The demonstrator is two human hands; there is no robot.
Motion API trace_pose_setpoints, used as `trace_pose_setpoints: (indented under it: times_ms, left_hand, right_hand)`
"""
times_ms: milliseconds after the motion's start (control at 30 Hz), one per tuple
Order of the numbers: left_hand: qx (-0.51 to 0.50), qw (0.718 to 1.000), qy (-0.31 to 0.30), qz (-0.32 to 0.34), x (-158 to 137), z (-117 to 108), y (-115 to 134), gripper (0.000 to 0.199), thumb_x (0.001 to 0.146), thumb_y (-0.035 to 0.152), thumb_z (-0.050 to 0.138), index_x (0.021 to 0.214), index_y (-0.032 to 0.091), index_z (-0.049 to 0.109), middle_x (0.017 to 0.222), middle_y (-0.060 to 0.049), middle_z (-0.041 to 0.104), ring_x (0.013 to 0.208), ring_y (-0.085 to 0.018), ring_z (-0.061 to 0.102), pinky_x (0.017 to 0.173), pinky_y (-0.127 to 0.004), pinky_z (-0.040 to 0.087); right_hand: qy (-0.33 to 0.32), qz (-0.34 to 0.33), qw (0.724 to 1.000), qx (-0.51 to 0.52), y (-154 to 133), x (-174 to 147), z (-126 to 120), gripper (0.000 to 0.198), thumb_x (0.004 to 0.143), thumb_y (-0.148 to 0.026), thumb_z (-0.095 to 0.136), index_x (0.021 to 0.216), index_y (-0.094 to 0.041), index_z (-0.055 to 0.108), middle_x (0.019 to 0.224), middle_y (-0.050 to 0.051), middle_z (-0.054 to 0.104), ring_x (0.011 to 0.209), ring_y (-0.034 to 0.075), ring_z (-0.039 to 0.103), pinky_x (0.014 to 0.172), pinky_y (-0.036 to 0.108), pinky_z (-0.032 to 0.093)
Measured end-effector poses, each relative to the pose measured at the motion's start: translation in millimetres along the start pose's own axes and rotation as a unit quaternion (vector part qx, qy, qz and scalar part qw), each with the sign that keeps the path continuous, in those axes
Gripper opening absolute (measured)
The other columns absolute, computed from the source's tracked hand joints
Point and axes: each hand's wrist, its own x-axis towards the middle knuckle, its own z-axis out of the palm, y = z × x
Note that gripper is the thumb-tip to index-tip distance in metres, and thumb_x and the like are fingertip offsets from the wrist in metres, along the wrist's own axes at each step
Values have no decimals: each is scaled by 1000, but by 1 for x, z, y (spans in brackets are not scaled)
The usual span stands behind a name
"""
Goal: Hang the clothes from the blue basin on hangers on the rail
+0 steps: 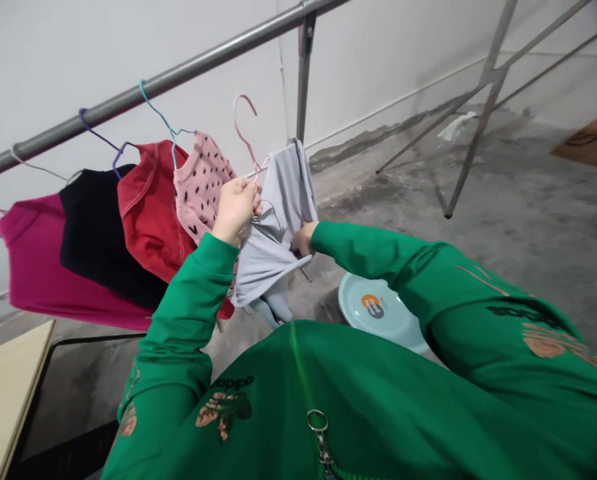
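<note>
My left hand is closed around a pink clothes hanger just below its hook, and the hook stands free of the rail. A light grey garment hangs in loose folds about the hanger. At the right side of this garment, my right hand grips its cloth, with the fingers partly hidden in the folds. Just left of my left hand hangs a pink top with black spots on a light blue hanger.
A metal rail runs across the top left. It holds a red garment, a black one and a magenta one. A pale blue basin stands on the floor, below my right arm. Rack legs stand at the right, near a cardboard box.
</note>
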Motion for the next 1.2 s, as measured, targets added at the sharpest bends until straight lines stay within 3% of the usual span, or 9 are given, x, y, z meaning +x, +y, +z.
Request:
trace_pose_setpoints:
  times_ms: [100,200,267,333,533,700,833,1000,1200]
  left_hand:
    - [-44,999,23,-22,6,-3,-4,26,89,7,39,66,17,43,39,11,33,31,-5,36,38,-14,27]
    - [-97,994,42,-29,15,-2,-10,27,91,6,35,67,17,42,38,11,32,32,-5,38,40,-14,28]
    - [-120,991,49,-33,24,3,-15,27,90,5,35,67,17,41,39,11,33,34,-5,40,42,-13,29]
    - [-134,989,51,-34,32,10,-18,26,90,4,35,67,17,41,39,10,34,36,-5,42,43,-14,29]
    - [-137,988,60,-21,54,31,-17,27,88,4,37,64,17,40,41,10,34,38,-5,42,45,-16,26]
    - [-164,984,62,36,73,33,0,25,86,3,39,65,17,42,43,9,36,42,-5,45,51,-17,32]
    - [-203,975,21,92,87,20,16,17,79,-2,45,78,14,50,57,5,52,54,-5,52,61,-17,39]
    - [-205,970,29,128,80,-11,10,30,73,0,55,98,16,53,82,2,59,72,-5,59,70,-17,44]
    - [-115,992,27,54,31,-57,-38,15,70,11,63,85,13,61,75,0,63,62,-7,60,61,-18,45]
  right_hand:
    - [15,-5,1000,-6,-1,-25,-20,11,69,-25,71,71,-14,68,70,5,67,74,18,60,73,29,44]
    - [152,-74,972,166,-14,-62,-32,36,90,-44,44,80,-15,62,76,6,66,68,14,59,65,25,42]
    - [210,-117,930,278,-30,-83,-32,46,91,-54,36,81,-15,58,73,5,64,61,12,57,59,23,39]
    - [249,-111,919,286,-46,-91,-27,45,86,-58,43,78,-15,55,67,4,61,57,12,53,56,23,36]
    - [371,-79,868,320,-67,-61,-23,22,83,-36,45,70,-20,42,59,-1,51,57,11,45,57,24,32]
    - [443,-71,839,307,-60,-47,-51,14,77,-23,45,66,-21,36,57,-4,42,55,10,39,57,25,30]
    - [513,-83,800,298,-51,-41,-82,15,76,-20,45,66,-21,35,57,-5,35,56,9,34,57,25,28]
    - [514,-79,807,280,-43,-22,-117,17,76,-19,47,64,-21,35,56,-5,35,56,9,33,57,24,26]
    - [508,-41,831,224,-45,3,-135,21,76,-16,46,61,-21,32,54,-5,36,55,10,34,58,25,25]
